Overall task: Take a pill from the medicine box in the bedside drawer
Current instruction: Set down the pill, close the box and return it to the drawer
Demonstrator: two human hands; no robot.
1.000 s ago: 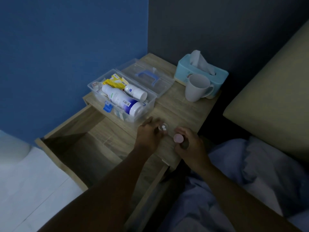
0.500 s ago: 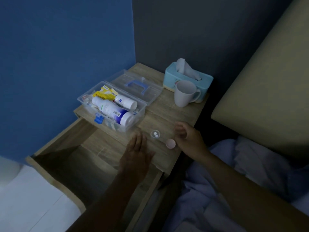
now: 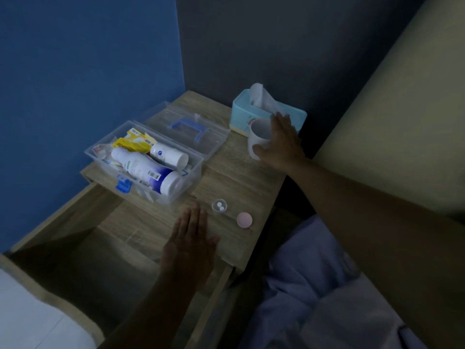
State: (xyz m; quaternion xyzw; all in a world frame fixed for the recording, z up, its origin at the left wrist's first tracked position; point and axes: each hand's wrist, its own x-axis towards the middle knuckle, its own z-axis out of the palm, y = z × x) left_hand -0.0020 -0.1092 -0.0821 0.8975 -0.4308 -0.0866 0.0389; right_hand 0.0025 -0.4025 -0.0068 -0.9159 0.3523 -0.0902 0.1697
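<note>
The clear medicine box (image 3: 195, 172) stands open on the bedside table, holding white bottles (image 3: 147, 170) and yellow packets; its lid (image 3: 187, 131) with a blue handle lies flat behind it. A small clear cup (image 3: 219, 205) with two white pills stands on the tabletop, and a pink cap (image 3: 244, 219) lies just right of it. My left hand (image 3: 190, 244) rests flat and open on the table's front edge, below the pill cup. My right hand (image 3: 280, 143) wraps around the white mug (image 3: 258, 138) at the back right.
A light blue tissue box (image 3: 241, 114) stands behind the mug against the dark wall. The wooden drawer (image 3: 75, 238) below the tabletop is pulled out and dark inside. A beige headboard (image 3: 392, 109) and pale bedding (image 3: 314, 285) lie to the right.
My right hand left the pink cap on the table and reached back to the mug. My left hand let go of the pill cup and drew back flat to the table's front edge.
</note>
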